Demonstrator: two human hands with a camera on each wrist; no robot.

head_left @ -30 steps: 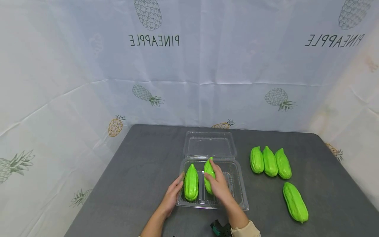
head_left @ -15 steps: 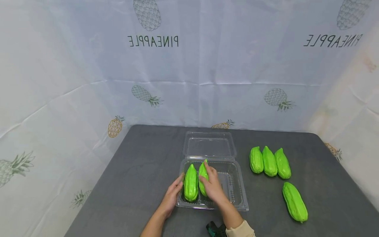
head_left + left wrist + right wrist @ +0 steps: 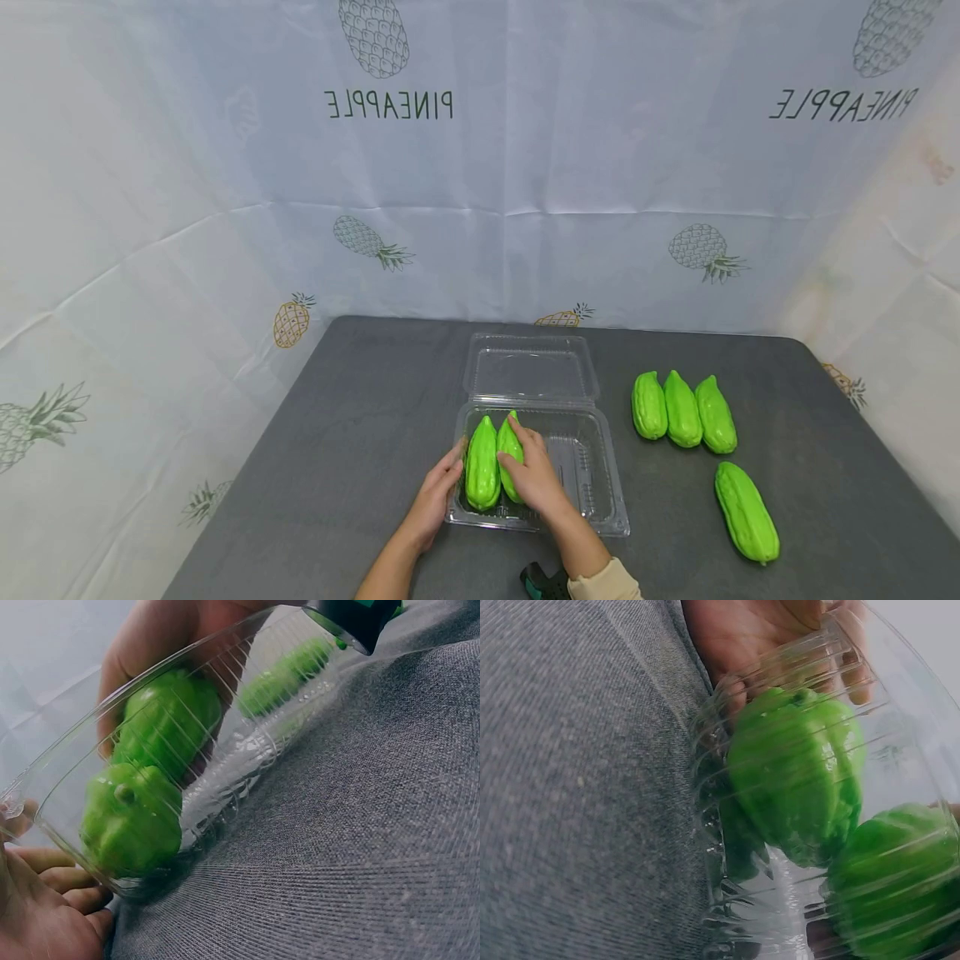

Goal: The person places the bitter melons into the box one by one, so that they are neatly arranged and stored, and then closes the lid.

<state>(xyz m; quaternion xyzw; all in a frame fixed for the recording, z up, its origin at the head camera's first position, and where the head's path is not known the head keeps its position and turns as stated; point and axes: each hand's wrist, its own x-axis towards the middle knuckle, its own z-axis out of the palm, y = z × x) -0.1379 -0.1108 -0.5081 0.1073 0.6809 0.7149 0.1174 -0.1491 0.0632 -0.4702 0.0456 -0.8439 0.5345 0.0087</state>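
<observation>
In the head view a clear plastic clamshell box [image 3: 611,492] lies with its lid [image 3: 532,367] folded back. A bright green ridged gourd [image 3: 482,467] sits along the box's left side. My right hand [image 3: 536,475] holds a second green gourd [image 3: 511,446] inside the box, close beside the first, fingers on its far side. My left hand [image 3: 435,496] rests against the box's left outer wall with fingers fairly straight. Through the clear wall in the left wrist view, the first gourd [image 3: 131,821] shows nearest, with my right hand [image 3: 180,634] over the other gourd [image 3: 169,724].
Three green gourds [image 3: 682,408] lie side by side to the right of the box. Another gourd [image 3: 747,512] lies slanted nearer the front right. A black device [image 3: 543,581] sits at the right wrist. The grey table [image 3: 360,400] ends at a pineapple-print cloth [image 3: 517,258].
My right hand has slid its gourd leftward and slightly nearer within the box, narrowing the gap to the first gourd. The left hand has stayed at the box's left wall.
</observation>
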